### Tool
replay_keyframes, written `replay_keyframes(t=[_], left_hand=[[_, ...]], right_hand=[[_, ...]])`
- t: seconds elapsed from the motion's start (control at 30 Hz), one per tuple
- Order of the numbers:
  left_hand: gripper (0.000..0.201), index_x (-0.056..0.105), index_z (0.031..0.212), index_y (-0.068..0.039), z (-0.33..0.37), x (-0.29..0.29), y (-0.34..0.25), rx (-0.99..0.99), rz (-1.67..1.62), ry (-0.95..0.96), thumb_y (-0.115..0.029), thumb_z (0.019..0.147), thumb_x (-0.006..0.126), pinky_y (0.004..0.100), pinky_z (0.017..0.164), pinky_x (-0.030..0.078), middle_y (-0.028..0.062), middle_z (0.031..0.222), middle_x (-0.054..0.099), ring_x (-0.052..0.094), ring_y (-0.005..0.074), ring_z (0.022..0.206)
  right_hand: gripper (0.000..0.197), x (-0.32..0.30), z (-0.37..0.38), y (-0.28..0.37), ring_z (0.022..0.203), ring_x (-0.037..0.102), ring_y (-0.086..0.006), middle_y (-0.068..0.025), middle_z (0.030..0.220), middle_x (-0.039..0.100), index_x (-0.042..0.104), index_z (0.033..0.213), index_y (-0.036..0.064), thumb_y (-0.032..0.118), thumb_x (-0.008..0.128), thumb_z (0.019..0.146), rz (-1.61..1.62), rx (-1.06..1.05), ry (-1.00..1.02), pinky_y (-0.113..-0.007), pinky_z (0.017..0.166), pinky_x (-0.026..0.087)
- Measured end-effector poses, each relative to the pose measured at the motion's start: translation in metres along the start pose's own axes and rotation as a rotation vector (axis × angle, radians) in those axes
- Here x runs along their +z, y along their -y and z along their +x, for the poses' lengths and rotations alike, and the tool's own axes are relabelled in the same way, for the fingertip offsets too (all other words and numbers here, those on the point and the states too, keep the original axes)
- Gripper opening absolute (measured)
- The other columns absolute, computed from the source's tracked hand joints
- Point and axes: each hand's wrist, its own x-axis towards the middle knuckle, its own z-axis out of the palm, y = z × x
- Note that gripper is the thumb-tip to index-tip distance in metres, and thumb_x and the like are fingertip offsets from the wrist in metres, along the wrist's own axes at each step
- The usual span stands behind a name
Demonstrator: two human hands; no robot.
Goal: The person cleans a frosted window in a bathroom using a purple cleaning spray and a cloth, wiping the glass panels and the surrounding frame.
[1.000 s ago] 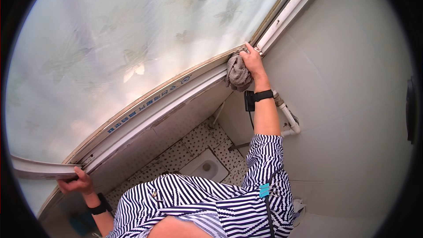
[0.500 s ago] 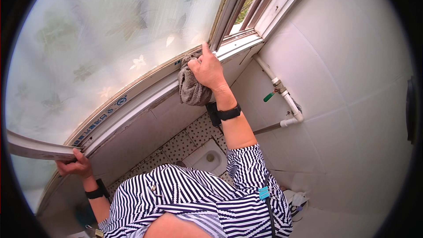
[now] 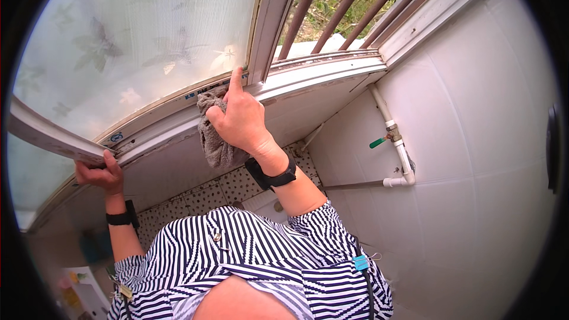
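My right hand (image 3: 242, 120) grips a crumpled grey-brown cloth (image 3: 214, 135), which hangs below the fingers. Its index finger points up against the lower right corner of a sliding window sash (image 3: 256, 53), where frosted glass (image 3: 160, 29) with a leaf pattern is set. At the lower left, my left hand (image 3: 102, 173) is closed at the bottom end of an upright frame member (image 3: 53, 133), thumb up. Some of its fingers are hidden from me. The sash's bottom rail has blue printing on it and runs along a white sill track (image 3: 320, 77).
Beyond the opening on the right are brown bars (image 3: 338, 9) and green plants. A white pipe (image 3: 403, 157) with a green-handled valve (image 3: 379, 141) runs along the tiled wall (image 3: 474, 142). Below, a squat toilet (image 3: 261, 204) is partly visible in the spotted floor (image 3: 207, 189).
The sash's right edge has shifted left, and the opening with the bars is wider. My right hand has moved left with the cloth. The whole view has shifted somewhat.
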Motion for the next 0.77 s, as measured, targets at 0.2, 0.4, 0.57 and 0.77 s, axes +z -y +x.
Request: replay_keyframes(t=[0.2,0.4,0.57,0.77], left_hand=[[0.050,0.048,0.101,0.007,0.004,-0.006,0.002,-0.058,-0.027,0.020,-0.032,0.073,0.060,0.0390,0.059,0.040,0.0155,0.075,0.052,0.051,0.0316,0.066],[0.060,0.045,0.111,0.009,-0.016,-0.026,0.033,-0.074,0.042,0.057,-0.034,0.072,0.063,0.0402,0.067,0.038,0.0172,0.084,0.050,0.048,0.0319,0.074],[0.065,0.042,0.114,0.009,-0.026,-0.028,0.047,-0.011,0.040,0.019,-0.040,0.076,0.061,0.0407,0.070,0.035,0.0178,0.088,0.048,0.045,0.0321,0.079],[0.074,0.034,0.126,0.004,-0.041,-0.026,0.051,-0.066,-0.006,0.142,-0.049,0.080,0.056,0.0420,0.086,0.029,0.0138,0.111,0.038,0.037,0.0261,0.098]], right_hand=[[0.078,0.022,-0.017,0.024,0.075,0.058,-0.0332,-0.0164,0.078,0.058,0.024,0.132,-0.0101,0.023,0.055,0.069,0.190,-0.094,0.040,-0.040,0.071,0.047],[0.065,-0.006,-0.042,0.014,0.055,0.047,-0.0119,-0.0032,0.058,0.049,0.035,0.127,-0.0072,0.007,0.055,0.068,0.496,-0.068,-0.214,-0.025,0.059,0.044],[0.060,0.000,-0.037,-0.001,0.053,0.041,-0.0054,0.0007,0.055,0.047,0.039,0.127,-0.0070,0.003,0.052,0.070,0.506,0.089,-0.029,-0.021,0.053,0.039],[0.071,0.019,-0.035,0.010,0.057,0.053,-0.0091,-0.0034,0.061,0.059,0.029,0.135,-0.0016,0.011,0.055,0.070,0.551,0.176,0.042,-0.023,0.060,0.045]])
